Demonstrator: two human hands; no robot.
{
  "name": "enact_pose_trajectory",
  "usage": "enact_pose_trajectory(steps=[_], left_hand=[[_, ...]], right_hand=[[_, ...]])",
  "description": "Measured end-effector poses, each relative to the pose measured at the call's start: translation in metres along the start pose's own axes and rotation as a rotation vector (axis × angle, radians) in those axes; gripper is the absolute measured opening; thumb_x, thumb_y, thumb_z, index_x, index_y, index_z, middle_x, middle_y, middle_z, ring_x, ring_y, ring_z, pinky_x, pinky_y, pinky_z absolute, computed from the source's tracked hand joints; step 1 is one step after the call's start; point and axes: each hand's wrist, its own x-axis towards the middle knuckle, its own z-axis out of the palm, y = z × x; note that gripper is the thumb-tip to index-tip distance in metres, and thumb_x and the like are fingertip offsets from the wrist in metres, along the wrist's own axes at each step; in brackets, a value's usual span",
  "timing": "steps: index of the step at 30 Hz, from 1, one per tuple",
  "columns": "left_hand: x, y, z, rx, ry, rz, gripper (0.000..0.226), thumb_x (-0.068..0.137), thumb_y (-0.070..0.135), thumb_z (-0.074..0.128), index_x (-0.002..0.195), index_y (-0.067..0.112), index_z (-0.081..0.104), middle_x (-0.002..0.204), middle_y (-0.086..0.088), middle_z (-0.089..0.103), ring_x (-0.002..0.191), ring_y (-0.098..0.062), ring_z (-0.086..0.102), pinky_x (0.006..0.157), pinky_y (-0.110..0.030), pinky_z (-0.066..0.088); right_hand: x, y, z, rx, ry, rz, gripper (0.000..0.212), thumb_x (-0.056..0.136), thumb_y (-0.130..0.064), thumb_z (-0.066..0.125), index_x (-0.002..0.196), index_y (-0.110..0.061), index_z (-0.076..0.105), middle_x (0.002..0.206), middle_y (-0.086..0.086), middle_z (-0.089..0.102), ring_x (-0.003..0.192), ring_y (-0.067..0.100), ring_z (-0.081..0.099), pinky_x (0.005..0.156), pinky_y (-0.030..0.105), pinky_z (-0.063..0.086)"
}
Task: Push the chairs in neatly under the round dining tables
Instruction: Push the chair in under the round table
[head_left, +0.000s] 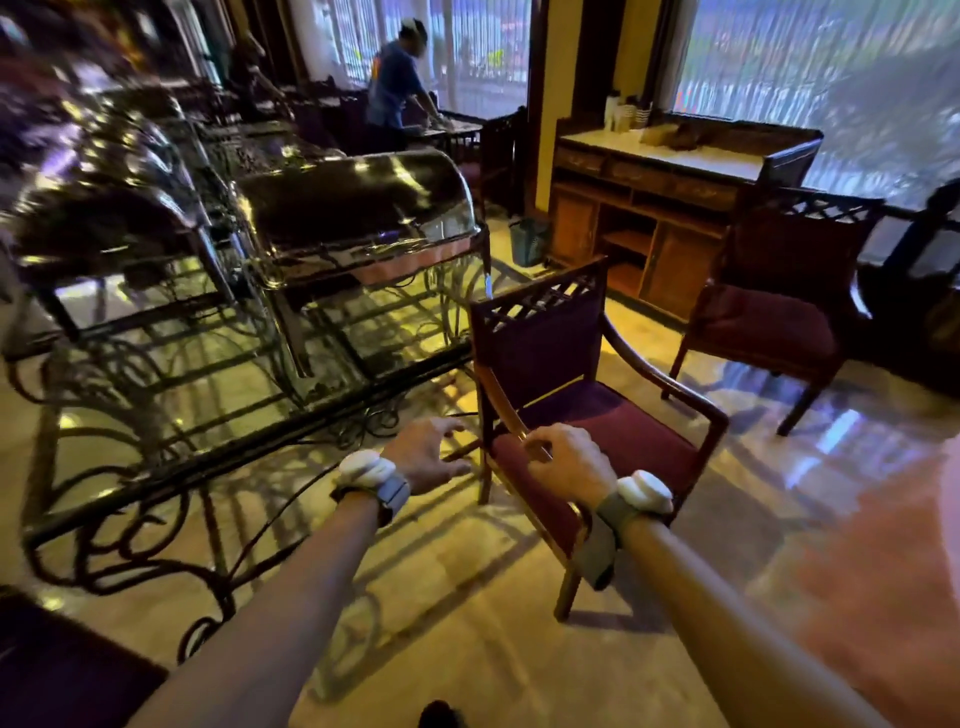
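Observation:
A wooden armchair with a dark red seat and lattice-topped back stands on the floor just ahead of me, its back toward the buffet table. My right hand is closed over the chair's near armrest. My left hand hovers beside the chair's left front corner with its fingers spread, holding nothing. A second matching armchair stands farther right, near the window. No round dining table is in view.
A glass-topped wrought-iron buffet table carries steel chafing dishes at left. A wooden sideboard stands by the window. A person bends over a far table. A green bin sits beside the sideboard.

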Motion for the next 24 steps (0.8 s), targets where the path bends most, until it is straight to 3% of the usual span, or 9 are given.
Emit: enact_pose_trajectory(steps=[6, 15, 24], left_hand=[[0.088, -0.059, -0.032, 0.009, -0.007, -0.019, 0.061, 0.079, 0.034, 0.081, 0.134, 0.021, 0.058, 0.131, -0.002, 0.063, 0.119, -0.019, 0.059, 0.095, -0.03, 0.049], [0.241, -0.11, -0.095, 0.069, -0.082, 0.048, 0.064, 0.08, 0.037, 0.08, 0.136, 0.021, 0.055, 0.133, -0.002, 0.061, 0.121, -0.02, 0.058, 0.1, -0.039, 0.05], [0.393, -0.124, -0.112, 0.152, -0.14, 0.149, 0.057, 0.085, 0.009, 0.072, 0.139, 0.013, 0.053, 0.136, -0.007, 0.059, 0.125, -0.022, 0.055, 0.105, -0.029, 0.042]], right_hand=[[0.109, -0.018, 0.023, 0.018, -0.02, 0.04, 0.026, 0.08, -0.029, 0.07, 0.105, -0.033, 0.071, 0.113, -0.004, 0.064, 0.101, 0.017, 0.064, 0.086, 0.038, 0.056], [0.256, -0.043, 0.024, 0.045, -0.002, 0.105, 0.025, 0.085, -0.021, 0.068, 0.109, -0.027, 0.072, 0.112, -0.005, 0.064, 0.099, 0.017, 0.064, 0.085, 0.037, 0.057], [0.377, -0.025, 0.009, 0.048, 0.038, 0.211, 0.033, 0.084, -0.024, 0.068, 0.117, -0.028, 0.069, 0.119, -0.002, 0.065, 0.106, 0.022, 0.065, 0.087, 0.041, 0.057]])
